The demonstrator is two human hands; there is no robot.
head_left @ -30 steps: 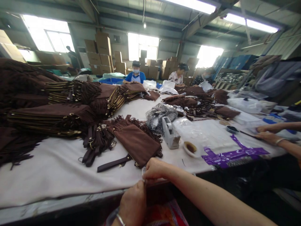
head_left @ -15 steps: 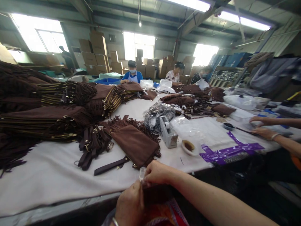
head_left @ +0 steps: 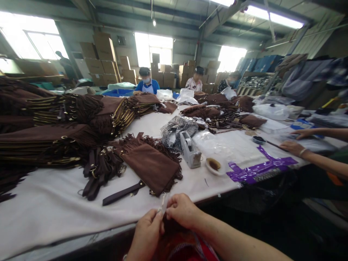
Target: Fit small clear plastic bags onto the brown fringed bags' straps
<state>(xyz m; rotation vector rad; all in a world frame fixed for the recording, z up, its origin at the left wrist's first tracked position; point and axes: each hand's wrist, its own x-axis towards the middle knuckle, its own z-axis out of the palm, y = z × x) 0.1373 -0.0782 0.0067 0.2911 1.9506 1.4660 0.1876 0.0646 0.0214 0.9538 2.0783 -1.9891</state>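
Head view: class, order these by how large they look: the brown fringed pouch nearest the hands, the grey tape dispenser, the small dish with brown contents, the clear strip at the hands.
1. Brown fringed pouch
2. Grey tape dispenser
3. Small dish
4. Clear strip, judged by its visible part; some may be hidden.

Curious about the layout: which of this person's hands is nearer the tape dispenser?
Right: the right hand is below the tape dispenser in view; the left hand is farther, lower left.
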